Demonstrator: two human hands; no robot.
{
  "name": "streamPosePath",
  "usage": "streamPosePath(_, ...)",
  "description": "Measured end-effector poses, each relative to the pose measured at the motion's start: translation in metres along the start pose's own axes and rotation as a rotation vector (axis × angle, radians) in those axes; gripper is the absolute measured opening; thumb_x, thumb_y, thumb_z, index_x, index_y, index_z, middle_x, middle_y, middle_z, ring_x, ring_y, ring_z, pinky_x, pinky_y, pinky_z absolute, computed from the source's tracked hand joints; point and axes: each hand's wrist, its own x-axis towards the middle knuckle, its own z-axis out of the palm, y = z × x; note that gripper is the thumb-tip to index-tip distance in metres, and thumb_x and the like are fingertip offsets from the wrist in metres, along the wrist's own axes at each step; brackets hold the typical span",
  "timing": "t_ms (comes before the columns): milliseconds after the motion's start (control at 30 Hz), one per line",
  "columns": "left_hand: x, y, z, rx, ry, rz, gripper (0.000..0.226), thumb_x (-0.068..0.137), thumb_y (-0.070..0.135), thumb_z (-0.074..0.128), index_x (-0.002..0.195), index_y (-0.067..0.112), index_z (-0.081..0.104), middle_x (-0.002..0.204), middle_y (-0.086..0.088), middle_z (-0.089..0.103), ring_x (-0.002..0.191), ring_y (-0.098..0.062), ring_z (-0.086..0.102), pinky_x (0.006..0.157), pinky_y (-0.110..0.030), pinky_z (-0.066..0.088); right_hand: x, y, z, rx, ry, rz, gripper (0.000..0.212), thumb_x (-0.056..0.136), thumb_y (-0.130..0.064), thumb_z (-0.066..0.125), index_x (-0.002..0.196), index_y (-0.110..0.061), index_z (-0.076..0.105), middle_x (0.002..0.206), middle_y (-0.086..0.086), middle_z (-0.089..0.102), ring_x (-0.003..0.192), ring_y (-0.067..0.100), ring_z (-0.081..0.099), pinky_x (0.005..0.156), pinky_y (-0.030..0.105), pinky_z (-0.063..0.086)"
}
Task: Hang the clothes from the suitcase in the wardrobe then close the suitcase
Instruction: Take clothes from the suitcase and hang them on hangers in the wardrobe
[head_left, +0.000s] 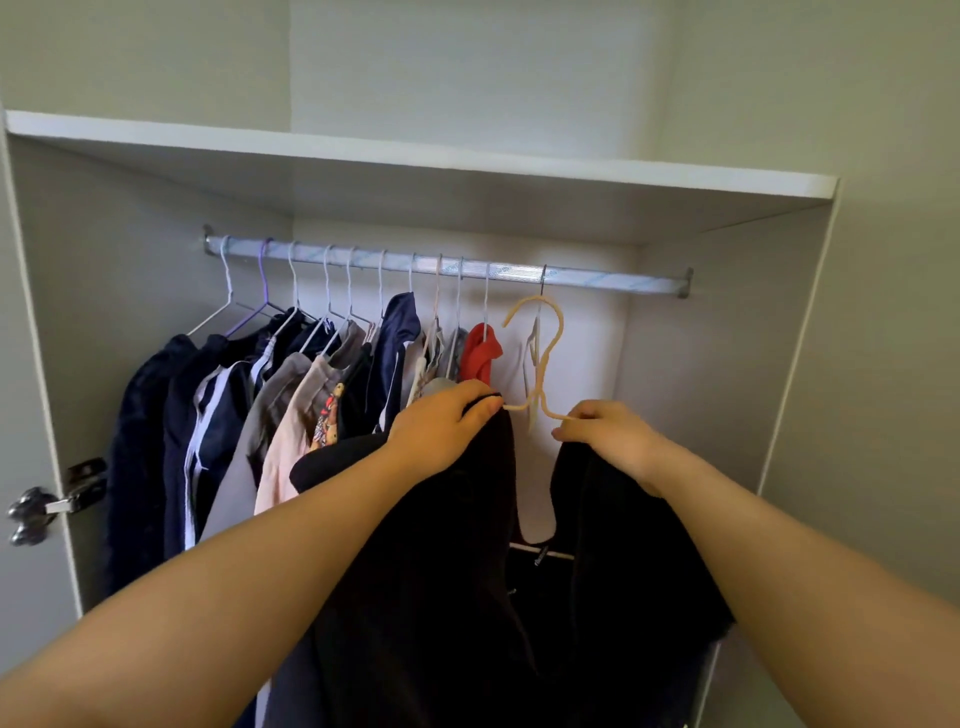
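A black garment (447, 561) hangs on a cream hanger (545, 358) that I hold up inside the wardrobe. My left hand (441, 421) grips the garment's left shoulder over the hanger arm. My right hand (608, 431) pinches the right shoulder and the hanger's other arm. The cream hook sits just below the metal rail (613, 278), apart from it. The suitcase is out of view.
Several garments hang on wire hangers along the rail's left half, ending with a red one (480, 353). A grey hook hangs from the rail (543, 283) behind the cream hook. A white shelf (415, 156) lies above. A door hinge (57, 499) is at the left.
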Motion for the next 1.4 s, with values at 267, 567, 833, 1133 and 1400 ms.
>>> streamPosePath(267, -0.019, 0.059, 0.022, -0.316, -0.051, -0.018, 0.012, 0.098, 0.024, 0.044, 0.086, 0.025, 0.042, 0.082, -0.002, 0.053, 0.082, -0.020, 0.051, 0.083, -0.044, 0.044, -0.046, 0.012, -0.014, 0.194, -0.176, 0.055, 0.024, 0.093, -0.032, 0.054, 0.115, -0.028, 0.060, 0.119, -0.010, 0.055, 0.110, 0.003, 0.043, 0.095, 0.018, 0.026)
streamPosePath(567, -0.049, 0.118, 0.036, -0.431, -0.022, -0.029, 0.008, 0.100, 0.012, 0.034, 0.100, 0.018, 0.040, 0.092, -0.008, 0.050, 0.083, -0.019, 0.048, 0.081, -0.037, 0.043, -0.083, 0.013, -0.022, 0.267, -0.371, 0.301, 0.051, 0.082, -0.042, 0.065, 0.121, -0.010, 0.057, 0.114, 0.004, 0.062, 0.106, 0.018, 0.058, 0.092, 0.028, 0.045)
streamPosePath(833, -0.052, 0.128, 0.049, -0.177, -0.059, -0.124, 0.028, 0.092, -0.001, 0.038, 0.114, 0.001, 0.054, 0.120, -0.021, 0.055, 0.107, -0.034, 0.053, 0.085, -0.033, 0.041, -0.118, 0.048, -0.035, 0.216, -0.194, 0.472, 0.044, 0.096, -0.014, 0.049, 0.137, 0.000, 0.041, 0.138, 0.017, 0.047, 0.117, 0.028, 0.049, 0.089, 0.037, 0.044)
streamPosePath(1133, -0.026, 0.117, 0.055, -0.038, -0.103, -0.205, 0.028, 0.090, 0.002, 0.043, 0.113, 0.004, 0.058, 0.123, -0.019, 0.057, 0.110, -0.036, 0.054, 0.091, -0.037, 0.045, -0.106, 0.070, -0.036, 0.510, 0.006, 0.558, 0.037, 0.097, -0.011, 0.042, 0.129, 0.006, 0.046, 0.084, 0.011, 0.052, 0.071, 0.024, 0.050, 0.061, 0.028, 0.045)
streamPosePath(1400, 0.048, 0.093, 0.057, -0.089, -0.046, -0.154, 0.022, 0.092, 0.009, 0.049, 0.109, 0.001, 0.060, 0.117, -0.017, 0.061, 0.109, -0.031, 0.056, 0.088, -0.032, 0.042, -0.024, 0.063, -0.054, 0.657, 0.238, 0.454, 0.015, 0.087, -0.005, 0.045, 0.095, 0.001, 0.055, 0.080, 0.014, 0.055, 0.067, 0.027, 0.051, 0.056, 0.027, 0.042)
